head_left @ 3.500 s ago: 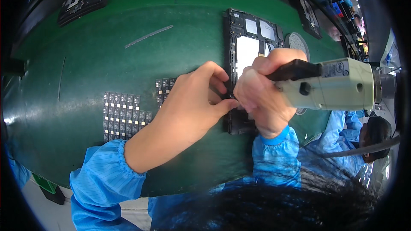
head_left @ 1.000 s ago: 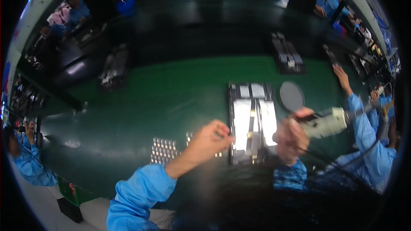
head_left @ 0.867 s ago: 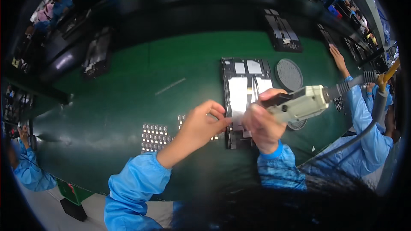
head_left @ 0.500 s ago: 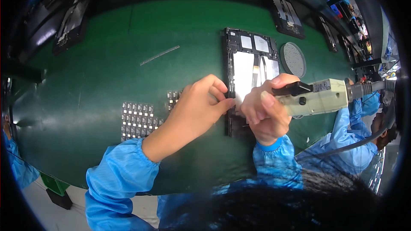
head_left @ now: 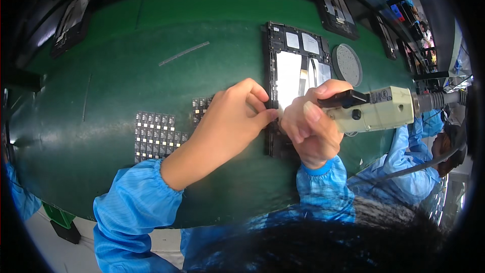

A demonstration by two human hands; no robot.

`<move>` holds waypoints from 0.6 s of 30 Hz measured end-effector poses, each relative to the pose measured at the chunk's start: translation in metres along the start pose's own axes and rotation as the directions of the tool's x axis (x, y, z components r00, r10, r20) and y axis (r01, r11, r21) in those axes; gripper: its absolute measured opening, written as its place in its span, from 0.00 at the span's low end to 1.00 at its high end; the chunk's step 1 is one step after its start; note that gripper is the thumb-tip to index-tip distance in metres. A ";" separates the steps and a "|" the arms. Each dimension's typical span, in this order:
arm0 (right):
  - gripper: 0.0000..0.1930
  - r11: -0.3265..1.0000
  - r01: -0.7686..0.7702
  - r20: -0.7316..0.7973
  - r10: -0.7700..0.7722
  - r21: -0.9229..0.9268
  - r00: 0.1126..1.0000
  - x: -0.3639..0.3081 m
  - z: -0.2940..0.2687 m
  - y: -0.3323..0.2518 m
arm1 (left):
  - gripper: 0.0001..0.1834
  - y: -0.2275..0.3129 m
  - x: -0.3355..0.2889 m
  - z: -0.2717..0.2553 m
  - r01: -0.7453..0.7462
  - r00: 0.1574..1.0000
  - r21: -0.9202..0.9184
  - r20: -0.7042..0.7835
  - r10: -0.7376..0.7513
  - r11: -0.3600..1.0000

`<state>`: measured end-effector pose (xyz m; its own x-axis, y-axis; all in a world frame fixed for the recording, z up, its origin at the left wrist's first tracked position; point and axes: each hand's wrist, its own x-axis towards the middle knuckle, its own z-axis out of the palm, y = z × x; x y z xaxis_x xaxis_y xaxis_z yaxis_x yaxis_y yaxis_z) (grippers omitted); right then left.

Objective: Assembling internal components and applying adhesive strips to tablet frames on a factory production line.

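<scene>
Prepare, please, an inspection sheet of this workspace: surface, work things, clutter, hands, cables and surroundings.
Surface: green tabletop, its seams visible.
Work things: opened flat electronic device with black frame; pale electric screwdriver, tip hidden; small black circuit boards in rows.
Clutter: thin narrow strip; round grey dish right of the device.
Hands: left hand at the device's left edge, grip unclear; right hand holding the screwdriver.
Cables: grey cable, ribbed at the screwdriver's rear.
Surroundings: blue-clothed co-worker at right; similar device beyond.
</scene>
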<state>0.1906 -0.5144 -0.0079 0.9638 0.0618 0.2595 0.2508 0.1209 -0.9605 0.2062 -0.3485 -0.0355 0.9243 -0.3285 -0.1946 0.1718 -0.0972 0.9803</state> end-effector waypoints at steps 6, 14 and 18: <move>0.13 0.998 0.054 -0.017 -0.053 0.028 0.998 -0.001 -0.007 -0.015 | 0.12 0.012 -0.009 0.000 -0.240 0.966 0.181 -0.055 0.254 0.954; 0.15 0.942 0.079 0.051 -0.101 0.328 0.994 -0.003 -0.015 -0.031 | 0.07 0.034 -0.029 0.013 -0.377 0.925 0.589 0.197 0.326 0.715; 0.15 0.945 0.088 0.088 -0.121 0.315 0.989 -0.001 -0.017 -0.032 | 0.07 0.020 -0.027 0.022 -0.408 0.906 0.542 0.143 0.398 0.735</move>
<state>0.1829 -0.5353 0.0212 0.9145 0.1338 0.3819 0.2931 0.4316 -0.8531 0.1775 -0.3620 -0.0111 0.8574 -0.4703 0.2090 -0.4354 -0.4465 0.7817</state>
